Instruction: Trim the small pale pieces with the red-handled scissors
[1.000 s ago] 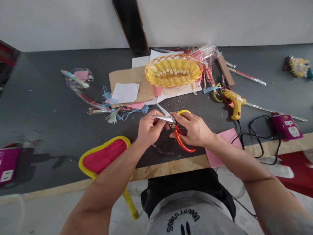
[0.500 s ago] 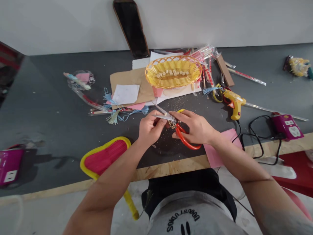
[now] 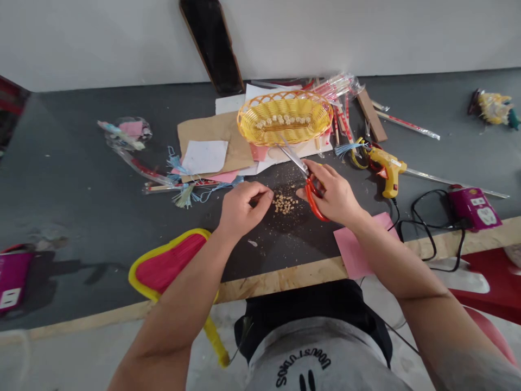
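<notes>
My right hand (image 3: 332, 190) grips a pair of scissors (image 3: 314, 199) by their red handles, the blades pointing up and left toward a yellow woven basket (image 3: 249, 130). Left of it, my left hand (image 3: 246, 210) is closed in a pinch of thumb and index finger; whatever it pinches is too small to make out. Between the hands lies a small heap of tan chopped bits (image 3: 285, 204), with fine crumbs scattered on the dark table (image 3: 268, 244). Several pale, knobbly pieces (image 3: 285, 120) sit in a row inside the basket.
A yellow glue gun (image 3: 387, 169) lies at right, its cord near a purple power box (image 3: 475, 208). A pink and yellow fan-shaped piece (image 3: 171, 264) rests by my left forearm. Brown paper (image 3: 205, 126), tassels (image 3: 185, 195) and wrapped sticks (image 3: 345, 122) lie around the basket; a phone (image 3: 214, 46) leans behind.
The scissors have moved up and right, away from my left hand, with the blades now near the basket. My left hand has shifted slightly left, and the tan bits show more fully.
</notes>
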